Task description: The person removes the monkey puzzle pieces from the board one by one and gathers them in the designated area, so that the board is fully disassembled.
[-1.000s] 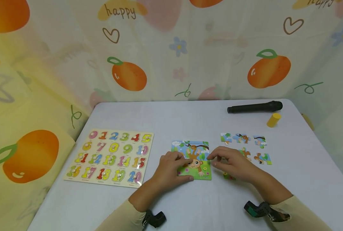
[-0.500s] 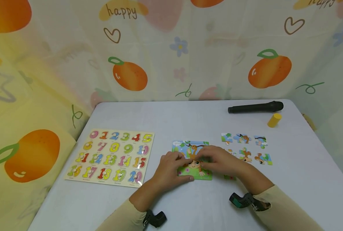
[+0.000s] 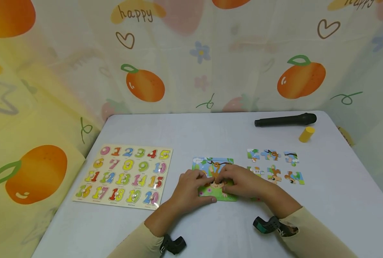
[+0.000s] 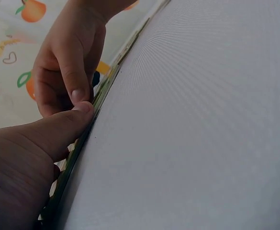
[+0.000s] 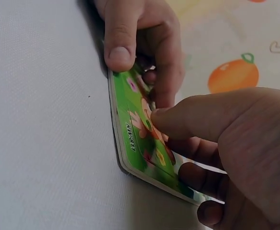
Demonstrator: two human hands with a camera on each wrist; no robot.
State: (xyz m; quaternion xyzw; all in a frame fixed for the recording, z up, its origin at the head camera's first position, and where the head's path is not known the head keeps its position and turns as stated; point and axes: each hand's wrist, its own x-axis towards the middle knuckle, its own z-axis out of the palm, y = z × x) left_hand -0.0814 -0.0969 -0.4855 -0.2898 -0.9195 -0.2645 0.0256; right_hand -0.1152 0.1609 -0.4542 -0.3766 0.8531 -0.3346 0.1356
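A small jigsaw puzzle board (image 3: pixel 206 165) with a monkey picture lies flat near the middle of the table. My left hand (image 3: pixel 186 190) holds the board by its left side, the thumb at the near edge and the fingers reaching over the top. On the board, my right hand (image 3: pixel 243 180) pinches with thumb and index finger over the monkey's face, seemingly at a puzzle piece that the fingers mostly hide. The right wrist view shows the thumb (image 5: pixel 178 117) on the picture and the board's green corner (image 5: pixel 129 155) below. Both hands' fingertips are close together.
Several loose jigsaw pieces (image 3: pixel 270 154) lie in rows to the right. A number puzzle board (image 3: pixel 127 184) is at the left. Towards the back right are a black microphone (image 3: pixel 285 120) and a yellow cylinder (image 3: pixel 306 134). A patterned cloth (image 3: pixel 175 82) hangs behind the table.
My right hand has moved left from beside the board's right edge onto the monkey's face, its fingers drawing closer together. My left hand stays in place on the board.
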